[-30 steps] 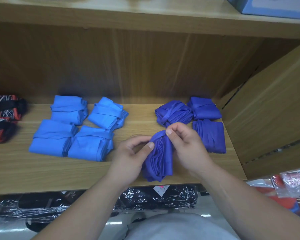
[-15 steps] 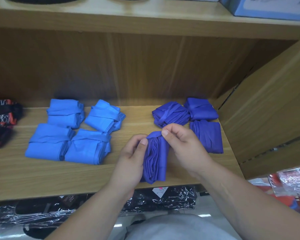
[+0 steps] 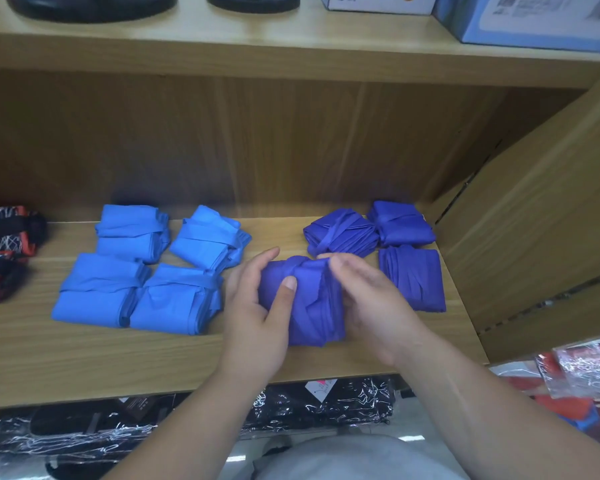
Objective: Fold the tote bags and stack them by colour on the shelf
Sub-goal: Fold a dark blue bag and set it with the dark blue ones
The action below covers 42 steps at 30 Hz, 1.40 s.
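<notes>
Left bags (image 3: 174, 299), right bags (image 3: 409, 278) apart on shelf (image 3: 84, 358).

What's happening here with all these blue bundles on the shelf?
A person is folding tote bags and sorting them by colour on a wooden shelf. The left hand grips a dark blue tote bag at the front, thumb on top, while the right hand, blurred, lies against its other side. Four folded light blue bags sit in a group to the left, and three folded dark blue bags sit just behind and right of the one in hand.
</notes>
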### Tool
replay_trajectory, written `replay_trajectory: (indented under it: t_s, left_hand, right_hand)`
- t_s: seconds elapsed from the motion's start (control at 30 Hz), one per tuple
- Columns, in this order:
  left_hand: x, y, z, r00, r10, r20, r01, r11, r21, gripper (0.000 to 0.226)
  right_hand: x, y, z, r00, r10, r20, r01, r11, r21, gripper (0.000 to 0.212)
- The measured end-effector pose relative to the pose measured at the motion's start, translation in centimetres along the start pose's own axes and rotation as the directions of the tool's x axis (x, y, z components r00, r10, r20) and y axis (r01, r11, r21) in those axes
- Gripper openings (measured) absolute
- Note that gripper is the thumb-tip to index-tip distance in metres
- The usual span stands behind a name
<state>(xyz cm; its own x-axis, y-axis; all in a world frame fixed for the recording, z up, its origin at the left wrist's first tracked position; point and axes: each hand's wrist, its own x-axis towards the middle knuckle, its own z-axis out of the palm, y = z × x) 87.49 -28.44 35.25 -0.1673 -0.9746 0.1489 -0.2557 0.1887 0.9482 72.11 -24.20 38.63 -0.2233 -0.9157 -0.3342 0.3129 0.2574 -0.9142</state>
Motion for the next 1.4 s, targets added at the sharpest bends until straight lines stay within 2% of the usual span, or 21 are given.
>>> replay_trajectory:
  t_s: [0.1, 0.2, 0.3, 0.4, 0.53, 0.67, 0.77, 0.9, 1.0, 1.07, 1.13, 1.2, 1.23, 1.3, 1.33, 1.4]
  left_hand:
    - [-0.4, 0.3, -0.1, 0.998, -0.058, 0.014, 0.059, 0.996, -0.073, 0.053]
    - [-0.7, 1.0, 0.0, 0.963, -0.217, 0.161, 0.26, 0.907, -0.332, 0.059]
    - [-0.8, 1.3, -0.1, 0.925, -0.242, 0.293, 0.353, 0.832, -0.428, 0.066]
    - [-0.6, 1.4, 0.1, 0.916, -0.23, 0.328, 0.361, 0.828, -0.428, 0.065]
    - [-0.6, 1.5, 1.0, 0.931, -0.218, 0.293, 0.325, 0.859, -0.394, 0.054]
    - [-0.5, 2.1, 2.4, 0.962, -0.219, 0.16, 0.268, 0.866, -0.422, 0.05]
    - [0.0, 2.5, 3.2, 0.956, -0.27, 0.116, 0.291, 0.807, -0.513, 0.046]
    - [0.7, 2.0, 2.9, 0.935, -0.281, 0.216, 0.352, 0.803, -0.48, 0.04]
    - [1.3, 1.4, 2.7, 0.901, -0.295, 0.319, 0.4, 0.849, -0.346, 0.037]
    - [1.6, 0.8, 2.8, 0.871, -0.298, 0.39, 0.419, 0.866, -0.273, 0.042]
    - [2.0, 0.0, 3.1, 0.88, -0.271, 0.39, 0.35, 0.926, -0.145, 0.045]
    - [2.4, -0.8, 3.3, 0.93, -0.163, 0.33, 0.13, 0.984, 0.122, 0.051]
    - [2.6, -1.2, 3.3, 0.95, -0.067, 0.304, -0.025, 0.957, 0.289, 0.056]
    - [2.9, -1.5, 3.4, 0.935, 0.145, 0.324, -0.306, 0.792, 0.528, 0.069]
    - [3.2, -1.4, 3.6, 0.9, 0.233, 0.369, -0.414, 0.724, 0.552, 0.071]
    - [3.8, -0.7, 4.1, 0.799, 0.35, 0.49, -0.585, 0.645, 0.493, 0.07]
  right_hand:
    - [-0.5, 0.7, 0.1, 0.997, -0.058, 0.042, 0.061, 0.995, -0.08, 0.035]
    - [-0.7, 1.3, -0.2, 0.992, -0.085, 0.096, 0.089, 0.995, -0.044, 0.025]
    - [-0.8, 1.4, -0.6, 0.987, -0.093, 0.132, 0.1, 0.994, -0.045, 0.021]
    - [-0.6, 1.2, -1.3, 0.987, -0.086, 0.137, 0.09, 0.996, -0.028, 0.024]
    - [-0.8, 0.9, -1.4, 0.993, -0.069, 0.095, 0.068, 0.998, 0.009, 0.024]
    - [-0.8, 1.2, -0.8, 0.994, -0.082, -0.071, 0.07, 0.985, -0.155, 0.018]
    - [-0.8, 1.6, -0.7, 0.989, -0.062, -0.133, 0.021, 0.955, -0.295, 0.015]
    - [-0.5, 1.5, -2.8, 0.981, -0.18, -0.069, 0.141, 0.912, -0.386, 0.014]
    - [-0.2, 1.2, -4.9, 0.994, -0.103, -0.028, 0.082, 0.904, -0.42, 0.007]
    - [0.2, 1.5, -6.0, 0.986, -0.137, -0.093, 0.068, 0.849, -0.524, 0.007]
    - [0.4, 1.6, -7.0, 0.942, -0.295, -0.158, 0.125, 0.749, -0.651, 0.016]
    - [0.5, 1.6, -8.0, 0.862, -0.491, -0.129, 0.223, 0.595, -0.772, 0.029]
    - [0.5, 1.7, -8.6, 0.825, -0.558, -0.09, 0.241, 0.491, -0.837, 0.037]
    - [0.5, 2.2, -9.7, 0.794, -0.606, -0.046, 0.183, 0.309, -0.933, 0.048]
    - [0.4, 2.5, -10.1, 0.802, -0.595, -0.053, 0.13, 0.261, -0.957, 0.055]
    - [0.2, 3.0, -10.9, 0.85, -0.522, -0.076, 0.054, 0.23, -0.972, 0.07]
